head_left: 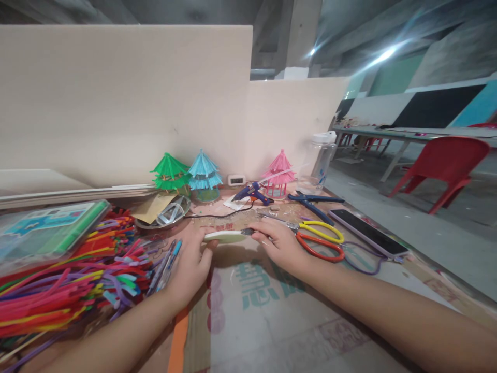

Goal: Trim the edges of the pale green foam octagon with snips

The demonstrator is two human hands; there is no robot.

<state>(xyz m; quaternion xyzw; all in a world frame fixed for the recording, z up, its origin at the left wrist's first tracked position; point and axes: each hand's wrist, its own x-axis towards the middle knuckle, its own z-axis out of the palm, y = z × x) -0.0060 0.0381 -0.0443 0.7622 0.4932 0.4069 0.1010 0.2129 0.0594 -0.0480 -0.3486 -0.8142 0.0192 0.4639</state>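
Printed sheeting [256, 329] underlies a pale disc [227, 238] (seemingly unfinished, unlike three pavilions [204, 172] behind) pinched in the left hand [195, 259], its edge meeting a dark tool [247, 231] gripped in the right hand [285, 246]

the scene is dimly lit; streaked glare is produced by a ceiling light [387, 54]; edges are visibly stretched.

Worn on the head; set above the work surface [295, 316], facing forward and down. Covers left hand [194, 256] and right hand [277, 241] at close range; reaches ahead to the pale partition [124, 103] and, far right, a red chair [442, 163].
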